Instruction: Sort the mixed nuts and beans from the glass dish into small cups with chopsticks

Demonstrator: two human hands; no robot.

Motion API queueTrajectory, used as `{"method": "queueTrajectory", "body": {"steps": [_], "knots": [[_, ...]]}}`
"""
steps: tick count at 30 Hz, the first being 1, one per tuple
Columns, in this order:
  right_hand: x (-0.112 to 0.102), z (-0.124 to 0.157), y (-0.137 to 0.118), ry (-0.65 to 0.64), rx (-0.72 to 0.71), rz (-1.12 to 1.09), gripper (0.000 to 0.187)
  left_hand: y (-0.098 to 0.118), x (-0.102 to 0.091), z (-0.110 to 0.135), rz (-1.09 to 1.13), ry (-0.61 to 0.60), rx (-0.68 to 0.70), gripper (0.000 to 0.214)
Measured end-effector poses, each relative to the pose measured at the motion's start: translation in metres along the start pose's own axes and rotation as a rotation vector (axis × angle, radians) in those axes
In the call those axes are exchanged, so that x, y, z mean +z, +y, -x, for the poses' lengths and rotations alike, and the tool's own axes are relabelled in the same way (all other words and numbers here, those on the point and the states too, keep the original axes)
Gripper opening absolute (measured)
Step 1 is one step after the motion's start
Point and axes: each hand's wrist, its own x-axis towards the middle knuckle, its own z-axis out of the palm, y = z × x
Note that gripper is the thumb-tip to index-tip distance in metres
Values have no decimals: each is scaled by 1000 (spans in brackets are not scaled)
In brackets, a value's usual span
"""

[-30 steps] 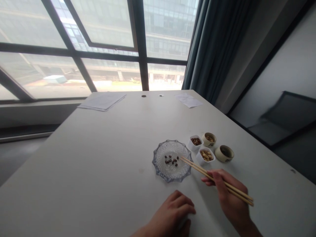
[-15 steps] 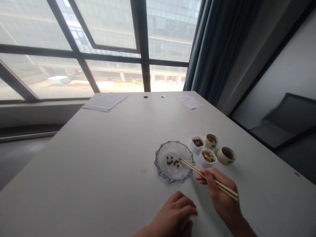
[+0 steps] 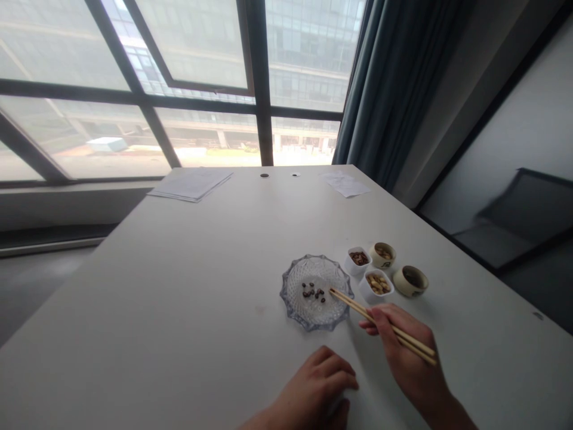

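Chopsticks (image 3: 353, 309) of pale bamboo are clenched in the right hand (image 3: 405, 346), pinched between thumb and fingers, with their upper ends sticking out past the hand. They slant up and to the left across the white table (image 3: 156, 286), and their tips, held close together, reach just over the right rim of a cut-glass dish (image 3: 290, 304). Whether the tips touch the glass is hard to tell. A small cluster of dark beans (image 3: 314, 292) lies near the middle of the dish, a little apart from the tips.

The left hand (image 3: 313, 391) rests on the table just below the dish, fingers loosely curled and holding nothing.

Beyond the right side of the dish stand two square white cups. The farther cup (image 3: 358, 258) holds reddish-brown nuts, and the nearer one (image 3: 376, 285) holds pale peanuts. Just past them are two round cream cups: one (image 3: 382, 255) holds pale nuts, and the contents of the other (image 3: 410, 280) are too dark to make out.

Loose papers (image 3: 192, 184) lie at the far left of the table, and a paper slip (image 3: 344, 184) lies at the far right. Behind the table is a large window (image 3: 201, 60), with a dark curtain (image 3: 394, 77) to its right.
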Motion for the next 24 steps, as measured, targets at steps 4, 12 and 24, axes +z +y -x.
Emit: {"method": "queueTrajectory", "body": {"steps": [4,12,24], "knots": [[-6,-2,-8,-71,-46,68,30,2,-1,0,-4,-18,-11,51],[-13,-15,-22,-218,-154,144,34,3,-1,-1,-17,-11,0,52],[-15,-19,-28,-247,-134,135,37,6,-3,-2,-26,-40,-29,49]]}}
